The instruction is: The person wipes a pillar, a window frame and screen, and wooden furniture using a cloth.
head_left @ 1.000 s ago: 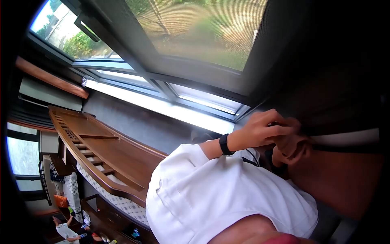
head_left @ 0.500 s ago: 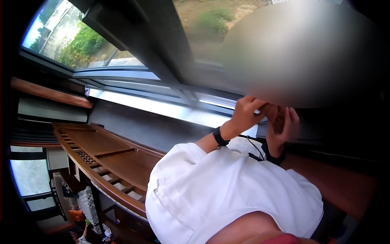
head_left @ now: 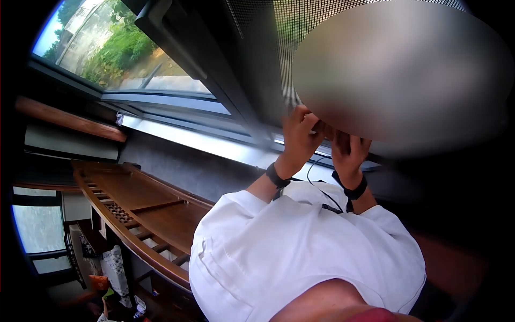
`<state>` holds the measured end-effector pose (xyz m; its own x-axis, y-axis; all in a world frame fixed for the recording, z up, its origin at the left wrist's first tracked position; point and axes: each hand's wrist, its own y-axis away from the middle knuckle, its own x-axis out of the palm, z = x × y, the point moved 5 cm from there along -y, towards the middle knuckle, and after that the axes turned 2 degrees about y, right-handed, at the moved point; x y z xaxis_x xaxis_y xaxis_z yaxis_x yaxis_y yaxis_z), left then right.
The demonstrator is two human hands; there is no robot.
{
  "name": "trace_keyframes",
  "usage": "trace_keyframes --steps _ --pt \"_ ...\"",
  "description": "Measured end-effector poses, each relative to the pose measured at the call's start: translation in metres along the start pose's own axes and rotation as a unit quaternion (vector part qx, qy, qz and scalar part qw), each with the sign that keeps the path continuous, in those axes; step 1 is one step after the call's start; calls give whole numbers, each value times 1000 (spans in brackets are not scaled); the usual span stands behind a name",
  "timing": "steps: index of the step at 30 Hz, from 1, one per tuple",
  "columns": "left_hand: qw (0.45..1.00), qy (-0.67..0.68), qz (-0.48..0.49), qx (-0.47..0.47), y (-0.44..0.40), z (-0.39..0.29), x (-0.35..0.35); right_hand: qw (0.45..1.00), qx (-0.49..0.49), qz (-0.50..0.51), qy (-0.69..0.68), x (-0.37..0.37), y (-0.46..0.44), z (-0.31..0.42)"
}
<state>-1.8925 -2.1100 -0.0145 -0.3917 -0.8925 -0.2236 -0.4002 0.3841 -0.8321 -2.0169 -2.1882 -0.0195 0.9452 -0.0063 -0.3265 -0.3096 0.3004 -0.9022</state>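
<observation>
My left hand, with a black band at its wrist, is raised before the window screen, its fingers bent inward. My right hand is close beside it, also banded in black and with curled fingers. The fingertips of both meet at the lower edge of a large blurred oval. Whatever they hold there is hidden by the blur and shadow. A thin dark cable loops down between the wrists toward the white shirt.
A dark-framed window with a mesh screen rises ahead, above a bright sill. To the left, a curved wooden railing or bench back runs past the shirt. Furniture and part of a person are at the lower left.
Both hands have moved up and left, closer to the screen, and my right hand shows more fully. The view has shifted, and the blurred oval now covers much of the upper right.
</observation>
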Motion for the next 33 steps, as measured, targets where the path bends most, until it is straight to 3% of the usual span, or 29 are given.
trace_keyframes --steps 6,12,23,25,27,33 --pt "991 -49 54 -116 55 32 -1 992 41 103 -54 20 37 -3" --pt "986 -108 -11 -129 56 38 -45 978 37 114 -168 51 28 27" --pt "955 -181 -188 144 -83 -33 -172 964 -105 -25 -243 67 -118 128" --pt "946 -163 -235 151 -104 -25 -186 957 -102 -92 -254 82 -148 146" --pt "950 -160 -219 154 -126 -22 -199 955 -94 -117 -258 90 -165 158" --pt "983 30 -149 100 -125 20 -203 975 -39 -88 -198 106 -146 153"
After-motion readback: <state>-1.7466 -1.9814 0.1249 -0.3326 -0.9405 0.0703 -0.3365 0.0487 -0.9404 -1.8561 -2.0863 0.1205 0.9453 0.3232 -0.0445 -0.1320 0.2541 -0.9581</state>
